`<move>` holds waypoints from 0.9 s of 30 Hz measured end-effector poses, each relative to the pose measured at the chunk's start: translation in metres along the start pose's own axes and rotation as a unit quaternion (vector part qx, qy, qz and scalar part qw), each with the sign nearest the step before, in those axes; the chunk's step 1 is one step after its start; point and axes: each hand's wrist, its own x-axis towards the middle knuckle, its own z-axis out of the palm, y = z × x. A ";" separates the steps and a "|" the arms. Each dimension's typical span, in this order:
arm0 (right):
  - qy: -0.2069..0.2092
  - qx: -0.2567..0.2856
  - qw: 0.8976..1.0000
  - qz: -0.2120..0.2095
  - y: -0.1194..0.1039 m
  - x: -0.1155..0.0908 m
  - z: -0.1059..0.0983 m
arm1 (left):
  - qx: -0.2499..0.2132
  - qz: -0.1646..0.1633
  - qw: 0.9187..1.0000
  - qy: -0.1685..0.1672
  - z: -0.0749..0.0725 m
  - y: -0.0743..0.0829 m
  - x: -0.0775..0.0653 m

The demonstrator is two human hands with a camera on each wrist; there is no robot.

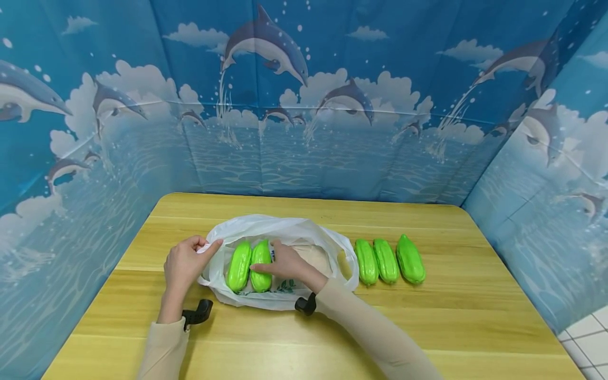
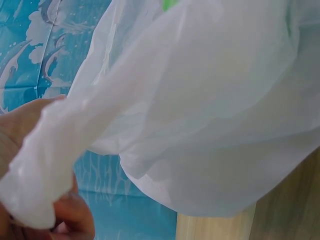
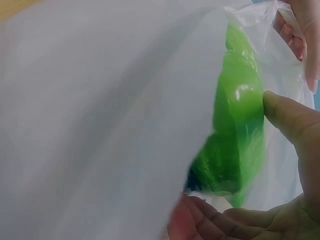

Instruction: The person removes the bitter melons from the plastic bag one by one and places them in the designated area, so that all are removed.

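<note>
A white plastic bag lies with its mouth spread wide on the table. My left hand pinches the bag's left rim between thumb and fingers; in the left wrist view the bunched plastic runs through that hand. Two glossy, lime-green, elongated packets lie side by side in the bag's left part, the left packet and the right packet. My right hand reaches into the bag and grips the right packet, thumb on its near left side. In the right wrist view the bag partly covers this green packet and the fingers.
Three more green packets stand in a row right of the bag: one near its handle, a middle one, and a third slightly apart. A dolphin-print curtain surrounds the wooden table at the back and sides.
</note>
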 end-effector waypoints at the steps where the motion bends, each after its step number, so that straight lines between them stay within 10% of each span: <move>1: 0.000 0.002 1.000 0.002 0.000 0.001 0.001 | 0.000 0.000 1.000 -0.001 0.000 0.000 0.000; 27: 0.011 0.029 0.999 -0.016 -0.003 0.001 0.010 | 0.001 0.003 1.000 -0.002 0.000 -0.001 0.000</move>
